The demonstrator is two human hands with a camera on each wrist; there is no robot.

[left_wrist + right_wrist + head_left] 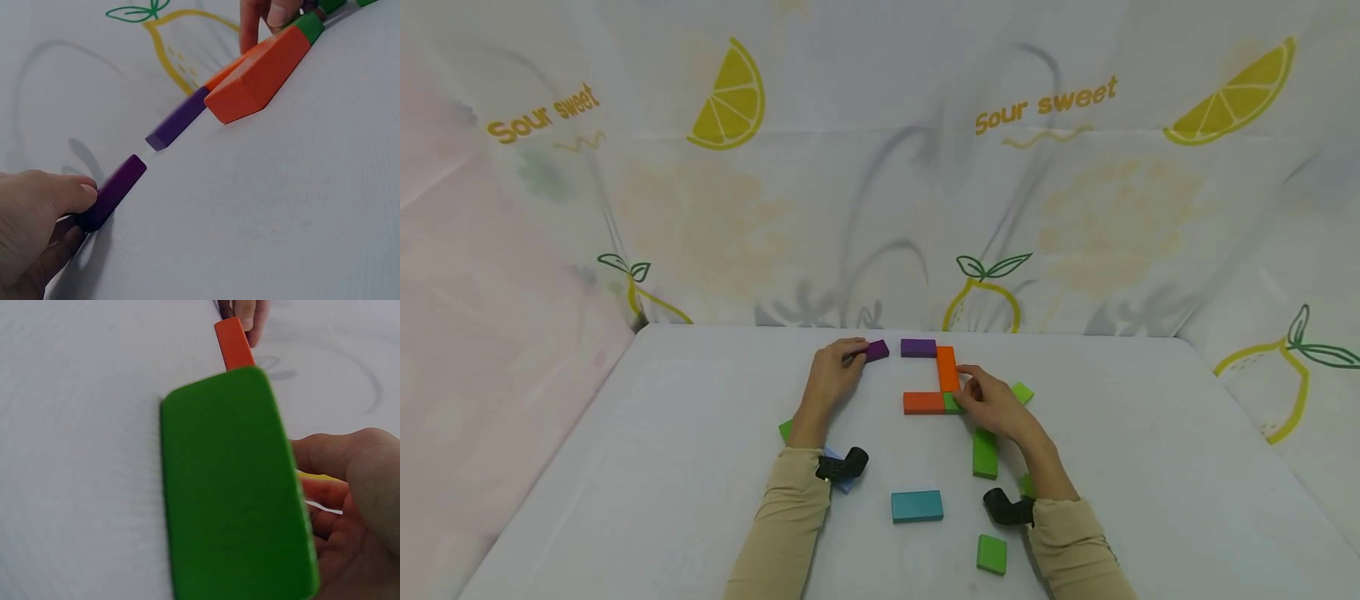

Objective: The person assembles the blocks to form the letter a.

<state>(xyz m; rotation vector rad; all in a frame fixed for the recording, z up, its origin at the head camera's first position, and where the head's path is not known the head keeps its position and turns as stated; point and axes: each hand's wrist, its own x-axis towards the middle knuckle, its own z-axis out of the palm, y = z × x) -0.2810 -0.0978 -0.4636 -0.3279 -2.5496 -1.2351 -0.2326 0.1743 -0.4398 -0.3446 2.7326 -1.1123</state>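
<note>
Between thumb and fingers, my left hand pinches a dark purple block near the table's far edge. To its right, a separate violet block meets the top of an upright-running orange block. Below that, a red-orange block lies crosswise, its right end against a green block. My right hand grips this green block, which it partly covers, with the index finger along the orange block's right side. Close to the right wrist camera looms a longer green block.
A teal block lies nearer the front, with a green square block to its right. A blue block is partly hidden by the left wrist. Several other green pieces lie around the forearms. A printed cloth hangs behind the table.
</note>
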